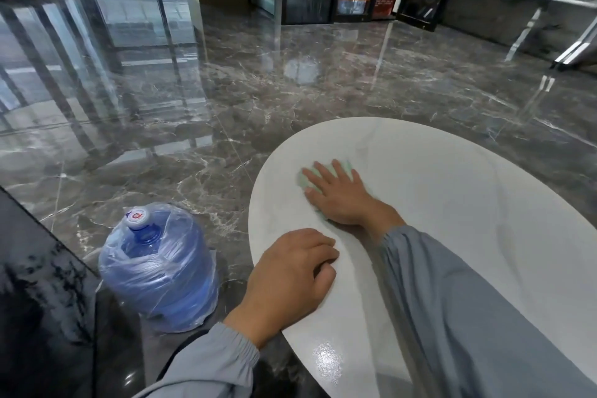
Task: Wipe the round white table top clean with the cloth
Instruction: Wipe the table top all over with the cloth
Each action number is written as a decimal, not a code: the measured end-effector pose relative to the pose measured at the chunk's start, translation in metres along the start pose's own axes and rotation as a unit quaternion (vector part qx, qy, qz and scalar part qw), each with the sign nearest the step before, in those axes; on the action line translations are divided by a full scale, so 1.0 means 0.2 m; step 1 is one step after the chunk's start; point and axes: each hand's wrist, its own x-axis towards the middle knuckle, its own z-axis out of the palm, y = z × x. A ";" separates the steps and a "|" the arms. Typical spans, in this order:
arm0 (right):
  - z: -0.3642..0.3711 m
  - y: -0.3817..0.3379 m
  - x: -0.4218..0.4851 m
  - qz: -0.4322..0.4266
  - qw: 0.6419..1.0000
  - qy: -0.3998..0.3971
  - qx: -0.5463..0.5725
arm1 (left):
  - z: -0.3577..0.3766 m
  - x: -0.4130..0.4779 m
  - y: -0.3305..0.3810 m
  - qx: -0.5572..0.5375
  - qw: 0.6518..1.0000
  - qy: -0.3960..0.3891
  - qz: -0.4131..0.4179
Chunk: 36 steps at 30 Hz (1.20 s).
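On the far left part of the round white tabletop (452, 203) lies the green cloth (303, 181). The right hand (337, 195) lies flat on top of it, with straight, spread fingers pressing it down. It is not grabbing the cloth. Only small bits of green peek out past the fingertips and by the heel of the hand, so I cannot tell the cloth's shape or which way it is longer.

The left hand (290, 271) rests on the near left rim of the tabletop, just near of the right hand. Its fingers are bent a little and it holds nothing. It looks like it is steadying the person.

The right arm comes in from the near right and crosses over the tabletop to reach the cloth. So most of the bare white top lies to the right of the cloth and nearer the person. I think the next wipe should slide the cloth that way, to the right and back toward the body, with the hand staying flat.

On the dark floor to the left stands a blue water bottle (158, 271) in a plastic wrap.
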 end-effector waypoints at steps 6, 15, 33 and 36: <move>0.00 -0.21 0.11 -0.246 0.967 -0.053 -0.023 | -0.01 -0.01 -0.01 -0.004 1.000 -0.013 -0.001; -0.04 -0.16 0.27 -0.095 0.995 -0.032 -0.028 | 0.00 -0.02 -0.01 -0.006 1.000 -0.009 -0.019; -0.04 0.01 0.12 -0.105 0.994 -0.018 0.001 | 0.01 -0.01 -0.04 -0.014 0.999 -0.008 -0.029; -0.03 0.27 -0.03 -0.005 1.000 0.010 0.019 | 0.01 0.00 -0.04 -0.009 1.000 -0.008 -0.018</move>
